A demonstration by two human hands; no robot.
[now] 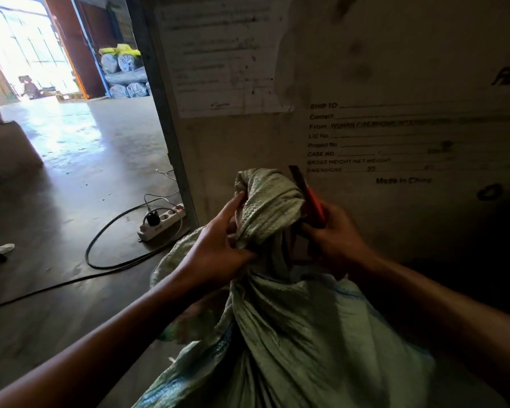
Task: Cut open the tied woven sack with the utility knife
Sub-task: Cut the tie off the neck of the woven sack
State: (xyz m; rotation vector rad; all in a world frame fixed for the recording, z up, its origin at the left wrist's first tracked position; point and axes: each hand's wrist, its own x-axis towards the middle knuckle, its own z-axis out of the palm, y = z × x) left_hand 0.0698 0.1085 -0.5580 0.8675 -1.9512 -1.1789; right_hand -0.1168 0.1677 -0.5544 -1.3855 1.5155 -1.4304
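A pale green woven sack (292, 328) stands low in the middle of the view, its neck gathered and tied into a bunched top (267, 207). My left hand (218, 245) grips the left side of that bunched top, thumb raised along it. My right hand (333, 240) is closed on an orange utility knife (311, 198) just right of the bunch. The knife points up and away, and its dark tip rises above the fabric. The tie itself is hidden between my hands.
A large crate panel (380, 119) with printed shipping text and a taped paper label stands right behind the sack. On the concrete floor to the left lie a white power strip (161, 222) and black cables. A cardboard box (9, 148) sits far left; bundled sacks (124, 72) are stacked near the bright doorway.
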